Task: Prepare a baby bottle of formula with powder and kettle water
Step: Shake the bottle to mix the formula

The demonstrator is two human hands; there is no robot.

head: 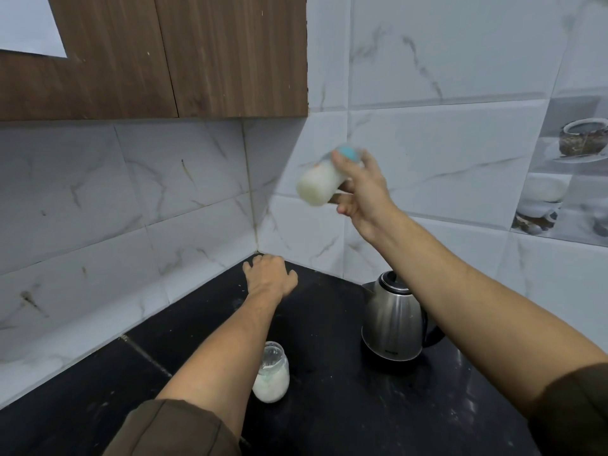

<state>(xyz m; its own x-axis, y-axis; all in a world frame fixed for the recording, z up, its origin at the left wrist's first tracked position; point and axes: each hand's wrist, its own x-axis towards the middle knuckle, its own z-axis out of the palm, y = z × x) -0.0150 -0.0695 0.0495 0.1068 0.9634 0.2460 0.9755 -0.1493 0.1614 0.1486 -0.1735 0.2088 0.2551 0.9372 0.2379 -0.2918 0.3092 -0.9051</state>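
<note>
Where the black countertop [329, 422] meets the tiled corner, the steel kettle [393, 327] stands right of the powder jar [271, 373]. Your right hand [360, 189] grips the blurred, tilted, milk-filled baby bottle [320, 184] up against the wall tiles; your left hand [269, 274] rests spread, palm down, on the counter.

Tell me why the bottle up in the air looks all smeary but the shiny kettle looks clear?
In the head view, the baby bottle held up by the right hand is motion-blurred, its teal top smeared; the kettle and powder jar on the black counter stay sharp; the wide lens bends the wall tile lines.
</note>
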